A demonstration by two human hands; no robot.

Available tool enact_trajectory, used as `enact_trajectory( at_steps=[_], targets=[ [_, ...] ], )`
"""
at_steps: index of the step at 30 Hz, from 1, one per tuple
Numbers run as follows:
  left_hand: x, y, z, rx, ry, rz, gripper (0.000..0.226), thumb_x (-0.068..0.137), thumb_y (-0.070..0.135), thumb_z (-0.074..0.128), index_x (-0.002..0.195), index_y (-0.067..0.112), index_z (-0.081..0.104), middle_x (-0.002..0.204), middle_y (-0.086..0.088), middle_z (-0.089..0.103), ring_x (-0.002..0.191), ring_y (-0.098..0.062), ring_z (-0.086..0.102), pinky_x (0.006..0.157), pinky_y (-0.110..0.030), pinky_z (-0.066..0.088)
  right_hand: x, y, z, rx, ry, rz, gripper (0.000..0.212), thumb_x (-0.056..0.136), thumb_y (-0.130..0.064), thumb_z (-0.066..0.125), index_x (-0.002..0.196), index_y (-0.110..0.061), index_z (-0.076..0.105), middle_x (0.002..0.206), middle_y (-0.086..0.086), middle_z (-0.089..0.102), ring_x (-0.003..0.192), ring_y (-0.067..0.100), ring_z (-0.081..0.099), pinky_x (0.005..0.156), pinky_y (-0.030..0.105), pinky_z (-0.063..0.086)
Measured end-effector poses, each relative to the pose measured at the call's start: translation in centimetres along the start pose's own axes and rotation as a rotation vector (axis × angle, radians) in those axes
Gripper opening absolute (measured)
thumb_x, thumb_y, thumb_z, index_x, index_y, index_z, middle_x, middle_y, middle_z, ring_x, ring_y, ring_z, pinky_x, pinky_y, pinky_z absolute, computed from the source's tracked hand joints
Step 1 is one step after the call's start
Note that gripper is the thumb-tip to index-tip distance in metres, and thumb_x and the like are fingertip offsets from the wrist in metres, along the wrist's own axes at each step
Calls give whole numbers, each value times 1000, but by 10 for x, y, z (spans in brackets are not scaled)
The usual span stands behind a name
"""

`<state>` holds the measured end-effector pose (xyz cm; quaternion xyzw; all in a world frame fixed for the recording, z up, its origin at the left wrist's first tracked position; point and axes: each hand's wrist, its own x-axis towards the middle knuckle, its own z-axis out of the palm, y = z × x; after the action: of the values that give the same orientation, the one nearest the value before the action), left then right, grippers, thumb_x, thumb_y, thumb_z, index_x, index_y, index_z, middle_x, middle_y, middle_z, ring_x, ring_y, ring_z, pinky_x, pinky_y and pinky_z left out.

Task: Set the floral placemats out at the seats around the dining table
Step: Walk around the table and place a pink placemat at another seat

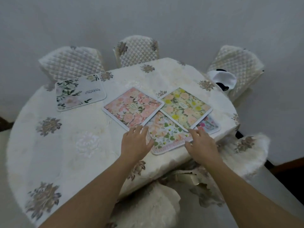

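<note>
1. Left hand lies flat with its fingers spread. It holds nothing. Its fingertips touch the near corner of the pink mat.
2. Right hand is loose and holds nothing too. Its fingertips touch the near corner of the yellow mat, and its thumb rests on the leafy mat.
3. Four mats sit in a messy pile on the right side of the table. The yellow mat is on top. The leafy mat peeks out from under the pink and yellow ones. A small bit of a bright mat shows under the yellow one, near the table edge.
4. One more mat, the white mat, lies alone at the far left of the table, close to a chair.
5. Two more chairs stand at the far side, the middle chair and the right chair.
6. A black and white thing sits on the right chair. I cannot tell what it is.
</note>
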<state>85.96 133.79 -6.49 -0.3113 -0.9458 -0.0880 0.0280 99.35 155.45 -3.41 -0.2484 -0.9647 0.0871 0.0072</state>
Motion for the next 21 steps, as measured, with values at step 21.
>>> enact_trajectory(
  at_steps=[21],
  targets=[
    [109, -63, 85, -388, -1, -948, 58, 94, 51, 48, 141, 17, 46, 139, -13, 50, 124, -35, 44, 99, -44, 39, 314, -21, 89, 181, -255, -300, 50, 94, -33, 53, 140, -14, 45, 137, 17, 47, 119, 38, 48, 94, 47, 45]
  ],
)
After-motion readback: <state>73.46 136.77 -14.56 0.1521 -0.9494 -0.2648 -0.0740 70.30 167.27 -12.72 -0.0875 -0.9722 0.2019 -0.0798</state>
